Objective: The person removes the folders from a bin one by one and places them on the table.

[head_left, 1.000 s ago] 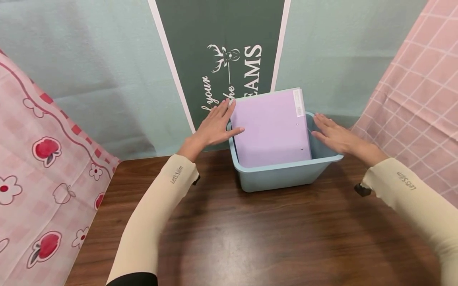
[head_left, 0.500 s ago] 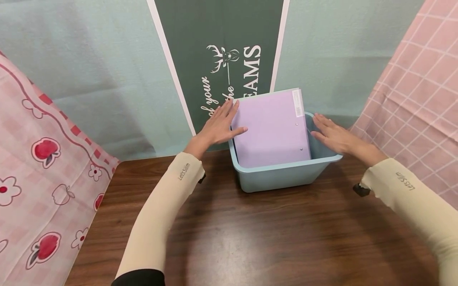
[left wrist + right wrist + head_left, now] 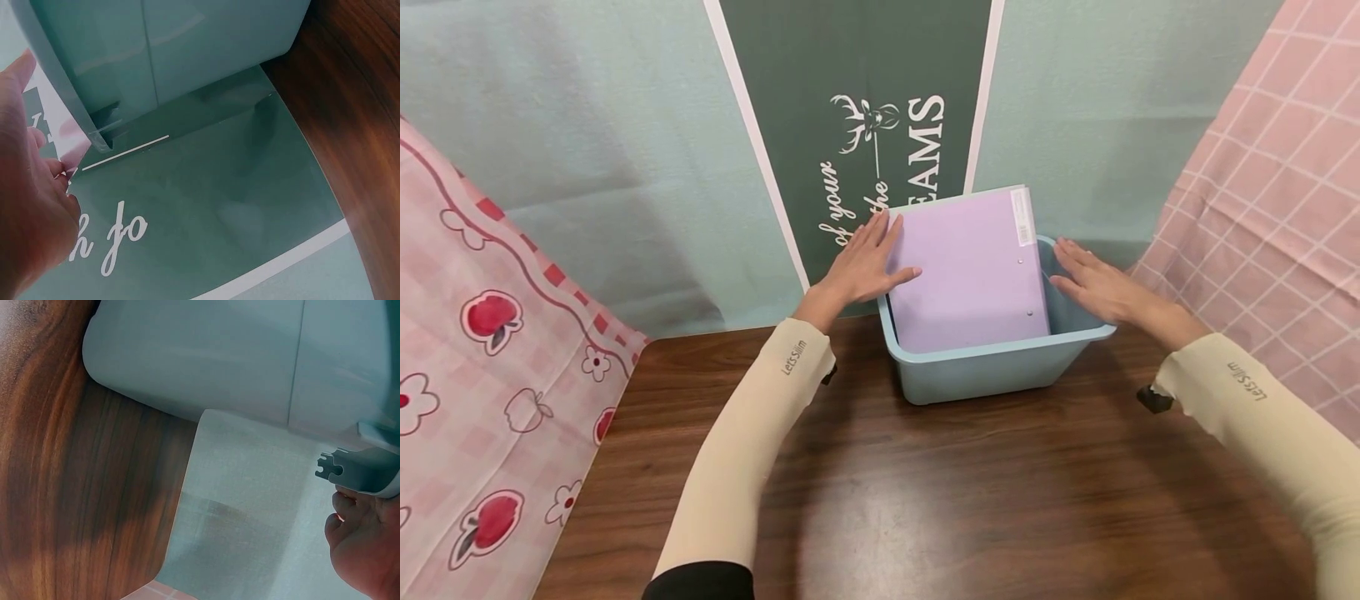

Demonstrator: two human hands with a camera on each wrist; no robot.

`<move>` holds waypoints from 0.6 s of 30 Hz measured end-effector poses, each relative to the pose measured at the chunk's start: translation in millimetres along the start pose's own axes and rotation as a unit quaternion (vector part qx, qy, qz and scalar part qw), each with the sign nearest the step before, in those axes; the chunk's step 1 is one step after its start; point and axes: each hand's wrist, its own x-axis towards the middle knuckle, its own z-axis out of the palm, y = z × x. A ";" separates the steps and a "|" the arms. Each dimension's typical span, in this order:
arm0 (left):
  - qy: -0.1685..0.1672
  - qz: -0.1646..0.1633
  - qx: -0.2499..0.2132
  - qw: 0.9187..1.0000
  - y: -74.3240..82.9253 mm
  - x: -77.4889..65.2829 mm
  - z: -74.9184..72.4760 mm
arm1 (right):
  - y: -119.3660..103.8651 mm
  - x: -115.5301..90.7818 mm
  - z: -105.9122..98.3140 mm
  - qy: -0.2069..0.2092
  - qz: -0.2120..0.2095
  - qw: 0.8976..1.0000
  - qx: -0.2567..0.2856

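Note:
A pale blue plastic bin (image 3: 985,371) stands on the table with a lilac binder (image 3: 966,275) leaning inside. The binder rises above the back rim and carries a white label and two rivets. A pale green edge shows behind its top. My left hand (image 3: 861,267) lies at the binder's upper left edge, fingers straight, thumb reaching over the cover. At the bin's right end is my right hand (image 3: 1097,283), its fingers extended along the rim. The left wrist view has my left hand (image 3: 34,181) beside the bin wall; the right wrist view shows my curled-looking fingers (image 3: 344,519) under the rim.
The brown wooden table (image 3: 880,500) extends in front of the bin. Behind it hangs a green and pale blue cloth (image 3: 647,167) with white lettering and a deer head. Pink patterned cloths hang at the left (image 3: 490,375) and a pink checked cloth (image 3: 1270,217) at the right.
My left hand has shifted slightly right, its thumb further over the binder's cover. The right hand, binder and bin look nearly unchanged.

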 end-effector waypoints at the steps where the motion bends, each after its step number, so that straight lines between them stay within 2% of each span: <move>1: 0.000 0.000 0.001 1.000 -0.2 0.3 0.4 | 0.0 0.1 0.0 0.000 0.001 1.000 0.000; 11: 0.021 0.005 -0.007 1.000 1.6 3.3 2.1 | 1.6 -0.5 0.3 0.004 0.001 1.000 0.000; 18: 0.045 0.004 -0.046 0.998 4.5 1.5 0.1 | 0.9 -0.4 0.0 -0.001 0.005 1.000 0.001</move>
